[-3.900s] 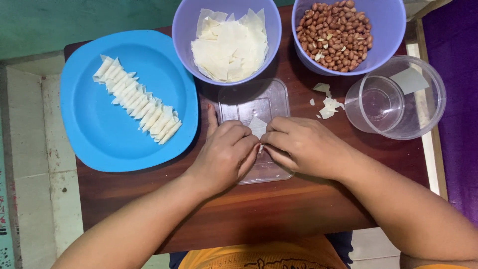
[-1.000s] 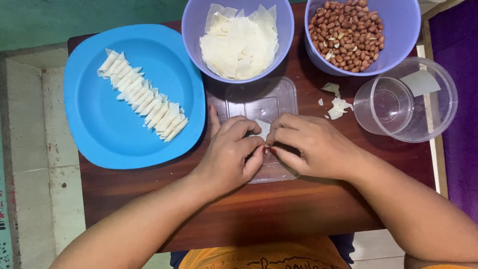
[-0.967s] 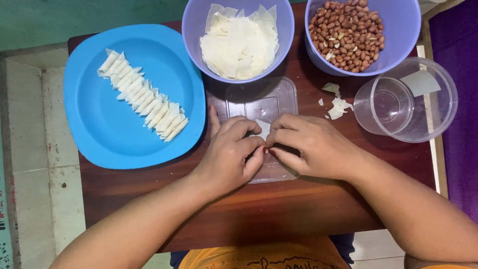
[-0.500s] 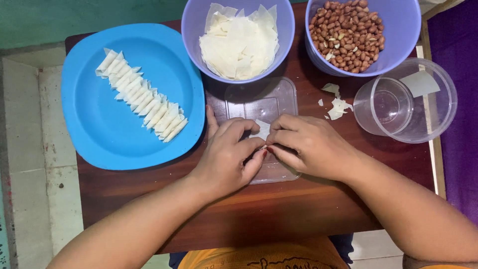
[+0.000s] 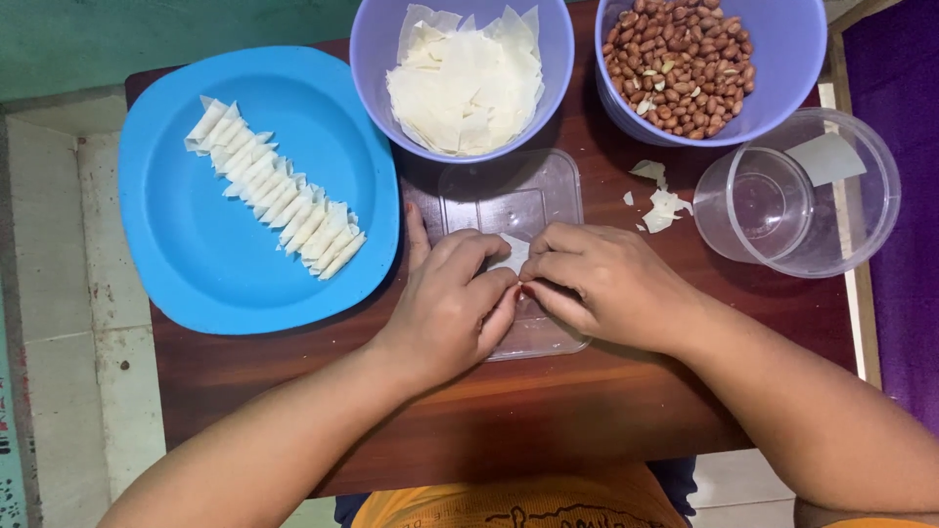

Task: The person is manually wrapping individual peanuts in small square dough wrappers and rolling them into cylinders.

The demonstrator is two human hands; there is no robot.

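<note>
Seen from above, two bare hands meet over a clear plastic lid (image 5: 509, 200) lying flat on a dark wooden table (image 5: 548, 420). The left hand (image 5: 452, 303) and right hand (image 5: 608, 286) are both curled closed, fingertips touching, pinching a small pale wrapper sheet (image 5: 513, 254) between them; only a corner of it shows above the fingers. It looks paper-thin, light and limp, likely to tear or crease, so a gentle pinch at its edges seems the safest hold. To the left, touching the lid, sits a blue plate (image 5: 196, 264) with a diagonal row of folded wrapper rolls (image 5: 276, 200). Just beyond the lid is a purple bowl (image 5: 377, 59) heaped with flat wrapper sheets (image 5: 465, 83), and beside it a second purple bowl (image 5: 792, 49) full of peanuts (image 5: 680, 61). To the right stands a clear round container (image 5: 797, 196) with a smaller clear cup (image 5: 758, 200) inside. Torn wrapper scraps (image 5: 660, 200) lie on the wood between the lid and the container, close to the right hand.
</note>
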